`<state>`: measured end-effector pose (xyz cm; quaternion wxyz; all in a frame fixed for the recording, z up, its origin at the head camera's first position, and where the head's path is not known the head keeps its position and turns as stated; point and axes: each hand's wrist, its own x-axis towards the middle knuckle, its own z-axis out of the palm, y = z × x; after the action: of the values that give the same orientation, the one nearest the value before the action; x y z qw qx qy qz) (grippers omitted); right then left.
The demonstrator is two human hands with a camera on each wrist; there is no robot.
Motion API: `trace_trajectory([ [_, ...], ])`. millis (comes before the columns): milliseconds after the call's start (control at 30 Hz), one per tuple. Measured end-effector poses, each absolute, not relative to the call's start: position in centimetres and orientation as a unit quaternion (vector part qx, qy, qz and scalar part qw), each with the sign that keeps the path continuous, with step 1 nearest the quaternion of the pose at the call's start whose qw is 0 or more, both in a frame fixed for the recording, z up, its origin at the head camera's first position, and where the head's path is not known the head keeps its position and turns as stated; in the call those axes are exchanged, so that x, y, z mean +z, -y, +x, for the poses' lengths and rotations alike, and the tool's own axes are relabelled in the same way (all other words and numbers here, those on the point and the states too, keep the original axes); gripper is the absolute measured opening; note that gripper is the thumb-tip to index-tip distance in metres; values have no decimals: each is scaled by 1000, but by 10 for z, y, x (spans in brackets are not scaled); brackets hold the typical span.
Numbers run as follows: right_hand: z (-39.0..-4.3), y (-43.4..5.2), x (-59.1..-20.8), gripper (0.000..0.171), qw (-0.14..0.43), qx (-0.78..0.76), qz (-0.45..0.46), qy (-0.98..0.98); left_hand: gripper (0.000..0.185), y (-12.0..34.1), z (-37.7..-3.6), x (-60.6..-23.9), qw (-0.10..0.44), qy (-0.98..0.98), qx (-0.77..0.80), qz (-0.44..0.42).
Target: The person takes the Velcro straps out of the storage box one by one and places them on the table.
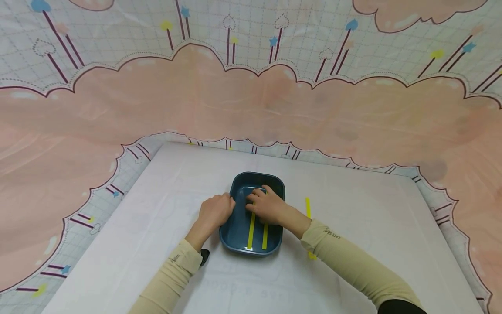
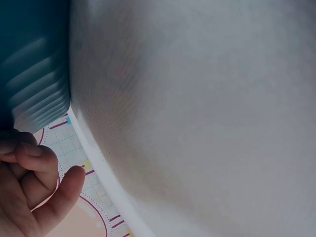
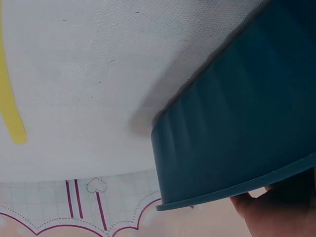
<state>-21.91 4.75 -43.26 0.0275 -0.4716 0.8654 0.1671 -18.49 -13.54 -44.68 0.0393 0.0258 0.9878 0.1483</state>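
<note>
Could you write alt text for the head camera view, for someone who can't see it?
A person's two hands work at a dark blue tray on a white table: the left hand holds its rim, the right hand reaches inside, above two yellow strips. Another yellow strip lies on the table to the right.

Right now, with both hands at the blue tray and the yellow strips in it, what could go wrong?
1. The right hand reaches inside the blue tray over the two yellow strips; drawing it back could drag them askew or out.
2. The left hand only steadies the left rim; a push from the right hand might slide the tray on the smooth white cloth.
3. The loose yellow strip lies on the cloth partly under the right sleeve, which could sweep it away.
</note>
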Motion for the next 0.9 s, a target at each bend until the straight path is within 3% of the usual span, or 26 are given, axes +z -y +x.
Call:
trace_trajectory([
  [900,-218,-35,-442,36,33,149,-489,-859,32,135,-185,-450,29,-989,143,32],
])
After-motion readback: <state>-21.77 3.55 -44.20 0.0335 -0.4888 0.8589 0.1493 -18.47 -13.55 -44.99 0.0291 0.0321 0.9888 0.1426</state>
